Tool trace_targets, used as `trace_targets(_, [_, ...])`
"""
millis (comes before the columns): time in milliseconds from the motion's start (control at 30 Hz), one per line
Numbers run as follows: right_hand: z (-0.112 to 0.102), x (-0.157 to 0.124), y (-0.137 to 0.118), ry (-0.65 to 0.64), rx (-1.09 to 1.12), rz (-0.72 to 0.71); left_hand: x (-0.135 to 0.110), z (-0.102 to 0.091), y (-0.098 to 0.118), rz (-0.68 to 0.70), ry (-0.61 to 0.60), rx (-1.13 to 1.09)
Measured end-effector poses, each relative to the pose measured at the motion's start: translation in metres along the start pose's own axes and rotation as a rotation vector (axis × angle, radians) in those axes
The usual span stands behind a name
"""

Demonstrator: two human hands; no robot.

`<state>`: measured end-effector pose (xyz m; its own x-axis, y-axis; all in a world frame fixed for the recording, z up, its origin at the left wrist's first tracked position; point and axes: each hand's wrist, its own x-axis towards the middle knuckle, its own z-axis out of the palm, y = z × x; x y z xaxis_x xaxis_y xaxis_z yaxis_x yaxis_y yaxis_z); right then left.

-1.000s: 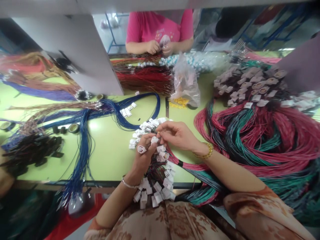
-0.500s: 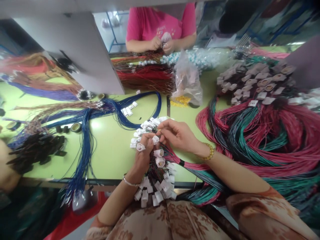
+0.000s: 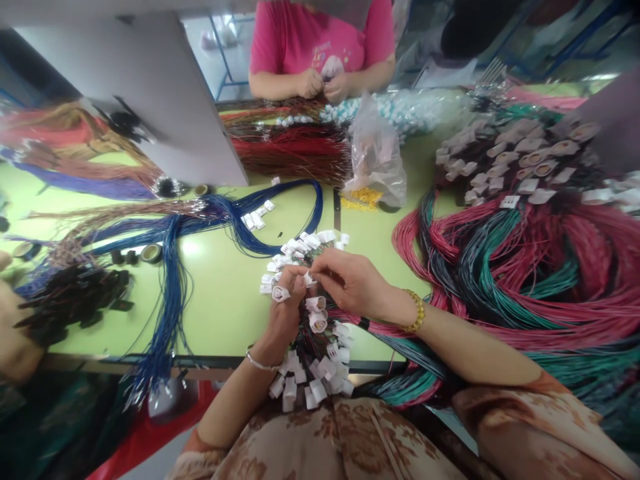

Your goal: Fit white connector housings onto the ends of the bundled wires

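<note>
- Left hand (image 3: 287, 310): closed on a small white plastic connector (image 3: 308, 279), over the near side of the light-green desk (image 3: 230, 293).
- Right hand (image 3: 355, 283): fingertips pinched at the connector's right side (can't tell what's between them).
- Step, my read: fine fingertip work on one connector.
- Next move probably calls for a steady left grip.

One head-worn view; forward and down across the table (image 3: 220, 307); near, from just above the hands (image 3: 356, 287)
</note>
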<state>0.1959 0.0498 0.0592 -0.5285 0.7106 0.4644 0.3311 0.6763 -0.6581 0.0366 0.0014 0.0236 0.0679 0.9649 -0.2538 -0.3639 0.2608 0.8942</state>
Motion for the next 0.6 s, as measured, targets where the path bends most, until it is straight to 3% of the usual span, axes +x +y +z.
trace_targets(300, [0.004, 0.001, -0.004, -0.032, -0.031, 0.065, 0.002, -0.004, -0.007, 0.116, 0.076, 0.137])
trace_targets(467, [0.026, -0.008, -0.011, -0.106, -0.09, 0.141, 0.005, -0.006, -0.007, 0.201, 0.218, 0.19])
trace_targets(600, [0.046, -0.015, -0.015, -0.189, -0.108, 0.082, 0.007, -0.008, -0.001, 0.209, 0.265, 0.2])
